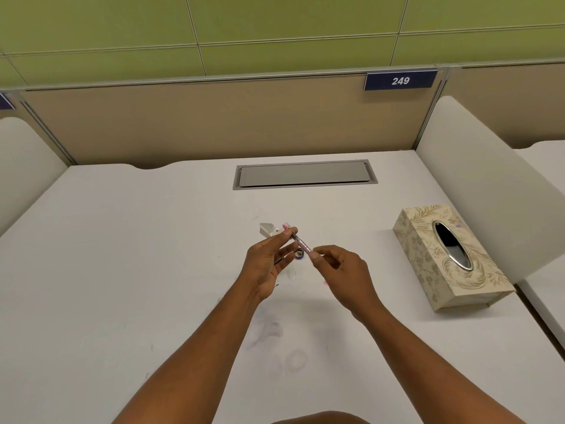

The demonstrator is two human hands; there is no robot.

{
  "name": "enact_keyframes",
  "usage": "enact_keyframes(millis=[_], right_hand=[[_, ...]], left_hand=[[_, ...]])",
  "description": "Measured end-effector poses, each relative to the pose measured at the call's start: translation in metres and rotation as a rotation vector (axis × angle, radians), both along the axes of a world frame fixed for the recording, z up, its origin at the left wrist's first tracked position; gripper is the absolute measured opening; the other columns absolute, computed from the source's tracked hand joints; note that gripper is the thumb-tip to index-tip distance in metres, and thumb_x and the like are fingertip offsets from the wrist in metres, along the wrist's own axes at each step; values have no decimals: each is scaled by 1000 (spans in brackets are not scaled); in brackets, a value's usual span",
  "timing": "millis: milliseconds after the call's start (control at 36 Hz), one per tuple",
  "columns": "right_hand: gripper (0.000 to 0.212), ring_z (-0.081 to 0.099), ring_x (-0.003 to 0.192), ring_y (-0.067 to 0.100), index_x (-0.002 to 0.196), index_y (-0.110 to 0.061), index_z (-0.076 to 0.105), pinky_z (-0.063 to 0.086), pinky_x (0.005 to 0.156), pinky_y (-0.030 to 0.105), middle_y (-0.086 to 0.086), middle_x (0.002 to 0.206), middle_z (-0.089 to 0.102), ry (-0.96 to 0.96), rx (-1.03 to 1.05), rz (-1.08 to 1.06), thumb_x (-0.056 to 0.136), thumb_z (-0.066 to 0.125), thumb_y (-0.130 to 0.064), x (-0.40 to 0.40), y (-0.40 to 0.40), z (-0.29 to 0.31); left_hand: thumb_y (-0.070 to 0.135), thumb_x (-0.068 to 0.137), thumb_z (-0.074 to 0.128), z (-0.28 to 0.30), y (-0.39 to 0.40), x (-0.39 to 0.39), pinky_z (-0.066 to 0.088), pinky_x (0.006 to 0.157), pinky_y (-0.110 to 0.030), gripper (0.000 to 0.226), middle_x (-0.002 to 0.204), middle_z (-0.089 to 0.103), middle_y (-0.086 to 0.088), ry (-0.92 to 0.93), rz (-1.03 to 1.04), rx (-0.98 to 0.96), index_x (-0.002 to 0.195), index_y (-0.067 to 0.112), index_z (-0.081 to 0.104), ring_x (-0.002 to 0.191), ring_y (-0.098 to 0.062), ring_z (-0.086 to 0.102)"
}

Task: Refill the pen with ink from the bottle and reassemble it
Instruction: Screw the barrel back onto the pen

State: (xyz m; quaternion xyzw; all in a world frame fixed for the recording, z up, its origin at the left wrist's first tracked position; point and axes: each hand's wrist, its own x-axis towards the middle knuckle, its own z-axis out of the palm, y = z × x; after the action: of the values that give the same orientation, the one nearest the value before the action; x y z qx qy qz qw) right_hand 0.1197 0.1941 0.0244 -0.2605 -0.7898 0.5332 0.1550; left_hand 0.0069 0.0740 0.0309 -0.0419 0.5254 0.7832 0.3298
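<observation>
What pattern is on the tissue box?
The tissue box has a cream and beige leafy floral print, seen in the head view.

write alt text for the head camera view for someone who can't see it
Two bare hands hold a slim pen above a white desk: the left hand grips its upper end, the right hand pinches its lower end. A crumpled tissue lies just beyond, and a patterned tissue box sits to the right.
</observation>
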Motion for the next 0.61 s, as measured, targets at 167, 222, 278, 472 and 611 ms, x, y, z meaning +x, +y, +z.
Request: enact_keyframes(millis=[167, 222, 278, 472, 611], right_hand=[[11, 56, 63, 4, 84, -29, 69, 46, 60, 24, -10, 75, 69, 26, 27, -13, 83, 74, -39, 0, -1, -2], [11, 56, 62, 6, 79, -31, 70, 49, 60, 31, -11, 72, 68, 33, 20, -24, 86, 72, -40, -1, -2, -1], [16, 58, 64, 16, 74, -37, 69, 51, 64, 42, -9, 71, 68, 32, 8, -21, 90, 66, -40, -2, -2, -1], [12, 64, 75, 15, 83, -44, 70, 54, 72, 38, -11, 82, 71, -1, -5, 4, 91, 62, -47, -1, -5, 0], [15, 55, 61, 3, 88, -29, 65, 47, 60, 22, -11, 81, 68, 14, 16, -3, 84, 74, -42, 1, -5, -3]], left_hand=[[27, 82, 78, -2, -2, 1, 55, 70, -23, 38, 119, 72, -7, -9, 5, -7, 114, 6, 75, 99, -21, 70], [28, 79, 79, -2, -2, 2, 55, 74, -25, 41, 120, 72, -8, -14, 9, -5, 114, 6, 75, 100, -21, 69], [31, 72, 81, -2, -2, 1, 54, 74, -26, 48, 121, 72, -8, -5, 4, -5, 113, 6, 76, 99, -21, 69], [28, 84, 77, -4, -4, -1, 54, 73, -25, 34, 125, 71, -10, 8, -2, -37, 111, 7, 77, 105, -23, 68], [26, 83, 77, -5, -4, 0, 54, 75, -26, 38, 123, 72, -11, 11, -9, -52, 114, 5, 75, 104, -23, 69]])
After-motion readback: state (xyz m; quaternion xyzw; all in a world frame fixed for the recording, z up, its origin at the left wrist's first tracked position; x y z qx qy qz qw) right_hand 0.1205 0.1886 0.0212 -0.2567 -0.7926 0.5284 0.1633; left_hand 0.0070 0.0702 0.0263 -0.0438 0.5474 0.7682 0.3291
